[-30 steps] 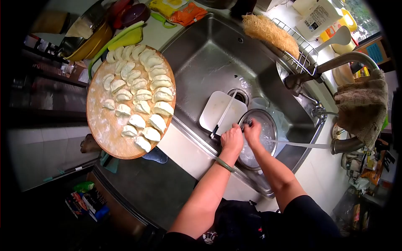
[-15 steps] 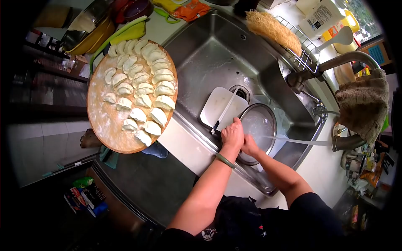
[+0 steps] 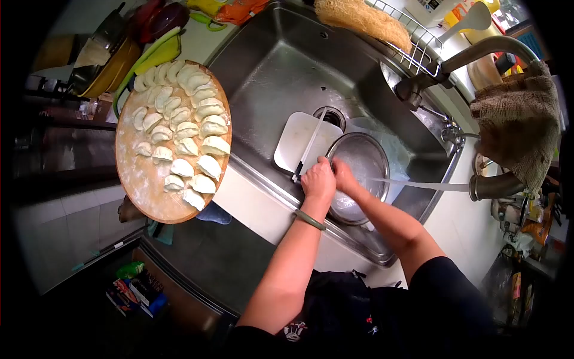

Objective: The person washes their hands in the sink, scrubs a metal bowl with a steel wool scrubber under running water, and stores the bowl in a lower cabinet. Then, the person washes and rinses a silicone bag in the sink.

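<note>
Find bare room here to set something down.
Bare patches: the sink floor beyond the white tray and drain, up to the far walls; the narrow counter strip between dumpling board and sink; the board's floured lower-left side, beside the dumplings. Crowded: the sink's near end, with tray, metal bowl, left hand and right hand together.

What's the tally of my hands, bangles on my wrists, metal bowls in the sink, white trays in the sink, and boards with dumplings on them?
Left hand, right hand: 2
Bangle: 1
Metal bowl: 1
White tray: 1
Dumpling board: 1
Total: 6
</note>
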Demonstrator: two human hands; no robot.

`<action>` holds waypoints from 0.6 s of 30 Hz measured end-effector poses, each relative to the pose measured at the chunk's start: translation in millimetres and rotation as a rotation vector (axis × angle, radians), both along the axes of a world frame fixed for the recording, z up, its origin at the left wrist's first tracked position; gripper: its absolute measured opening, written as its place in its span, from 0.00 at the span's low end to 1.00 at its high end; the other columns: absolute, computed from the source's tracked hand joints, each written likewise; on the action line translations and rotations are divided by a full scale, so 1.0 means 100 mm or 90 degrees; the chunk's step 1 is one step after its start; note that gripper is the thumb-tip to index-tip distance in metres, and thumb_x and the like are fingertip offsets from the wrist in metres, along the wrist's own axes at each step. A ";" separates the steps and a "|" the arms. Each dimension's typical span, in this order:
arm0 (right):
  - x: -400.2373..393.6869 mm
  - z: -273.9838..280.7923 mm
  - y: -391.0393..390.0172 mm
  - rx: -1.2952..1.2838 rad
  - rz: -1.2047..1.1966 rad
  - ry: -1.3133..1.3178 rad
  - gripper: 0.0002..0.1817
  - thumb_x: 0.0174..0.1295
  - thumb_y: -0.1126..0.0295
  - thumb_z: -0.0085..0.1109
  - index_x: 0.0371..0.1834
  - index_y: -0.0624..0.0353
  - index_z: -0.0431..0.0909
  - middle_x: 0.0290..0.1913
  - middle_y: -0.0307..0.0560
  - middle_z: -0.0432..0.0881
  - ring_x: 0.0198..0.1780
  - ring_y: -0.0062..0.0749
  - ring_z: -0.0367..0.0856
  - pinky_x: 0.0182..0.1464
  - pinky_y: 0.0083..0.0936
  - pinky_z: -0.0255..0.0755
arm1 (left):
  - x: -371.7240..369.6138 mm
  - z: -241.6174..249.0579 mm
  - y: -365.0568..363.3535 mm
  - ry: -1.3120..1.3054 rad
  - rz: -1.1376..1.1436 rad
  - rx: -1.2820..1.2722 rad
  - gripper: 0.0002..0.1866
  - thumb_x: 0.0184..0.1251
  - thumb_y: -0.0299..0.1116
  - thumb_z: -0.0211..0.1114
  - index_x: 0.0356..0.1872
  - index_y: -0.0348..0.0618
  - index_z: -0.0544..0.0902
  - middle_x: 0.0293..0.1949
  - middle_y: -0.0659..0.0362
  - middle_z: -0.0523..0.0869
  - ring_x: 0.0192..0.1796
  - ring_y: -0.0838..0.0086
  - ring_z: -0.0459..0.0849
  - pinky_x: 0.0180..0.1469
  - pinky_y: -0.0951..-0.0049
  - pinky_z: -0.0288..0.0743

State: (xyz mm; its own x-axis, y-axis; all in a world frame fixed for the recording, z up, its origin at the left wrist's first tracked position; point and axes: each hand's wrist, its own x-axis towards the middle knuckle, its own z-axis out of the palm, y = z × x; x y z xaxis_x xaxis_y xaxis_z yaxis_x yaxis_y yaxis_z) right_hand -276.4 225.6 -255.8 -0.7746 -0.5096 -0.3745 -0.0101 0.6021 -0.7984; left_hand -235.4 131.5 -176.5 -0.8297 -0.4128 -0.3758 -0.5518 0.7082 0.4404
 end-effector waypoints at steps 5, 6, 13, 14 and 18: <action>0.63 0.18 0.77 0.027 0.178 -0.175 0.19 0.46 0.72 0.52 0.46 0.56 0.74 0.42 0.56 0.75 0.46 0.45 0.73 0.50 0.34 0.66 | 0.00 -0.06 0.02 -0.006 0.013 -0.027 0.08 0.54 0.30 0.54 0.33 0.38 0.75 0.29 0.46 0.82 0.35 0.52 0.82 0.37 0.54 0.74; 0.62 0.19 0.96 0.082 0.259 -0.113 0.19 0.46 0.72 0.52 0.45 0.53 0.75 0.45 0.55 0.73 0.47 0.47 0.72 0.51 0.35 0.66 | -0.01 -0.03 0.02 -0.007 0.026 -0.016 0.07 0.54 0.29 0.54 0.32 0.38 0.75 0.29 0.46 0.82 0.35 0.52 0.82 0.37 0.54 0.73; -0.36 -0.38 1.12 0.337 0.269 0.460 0.14 0.53 0.71 0.46 0.43 0.55 0.73 0.50 0.54 0.66 0.50 0.52 0.68 0.50 0.40 0.68 | 0.01 -0.05 0.01 -0.023 -0.006 0.004 0.09 0.58 0.28 0.48 0.36 0.37 0.75 0.31 0.45 0.83 0.36 0.53 0.83 0.39 0.57 0.75; -0.41 -0.18 0.90 0.369 0.278 0.384 0.14 0.53 0.72 0.45 0.44 0.56 0.72 0.51 0.55 0.66 0.51 0.51 0.68 0.51 0.39 0.67 | 0.03 -0.08 0.01 -0.023 -0.015 -0.025 0.10 0.58 0.29 0.48 0.36 0.37 0.75 0.31 0.46 0.83 0.36 0.55 0.83 0.38 0.58 0.76; -0.22 -0.63 0.62 0.201 0.078 0.459 0.17 0.57 0.72 0.42 0.49 0.66 0.70 0.49 0.65 0.71 0.52 0.54 0.69 0.55 0.40 0.65 | 0.07 -0.20 0.04 0.036 0.017 0.022 0.10 0.58 0.31 0.49 0.33 0.40 0.78 0.29 0.49 0.83 0.34 0.58 0.83 0.35 0.59 0.76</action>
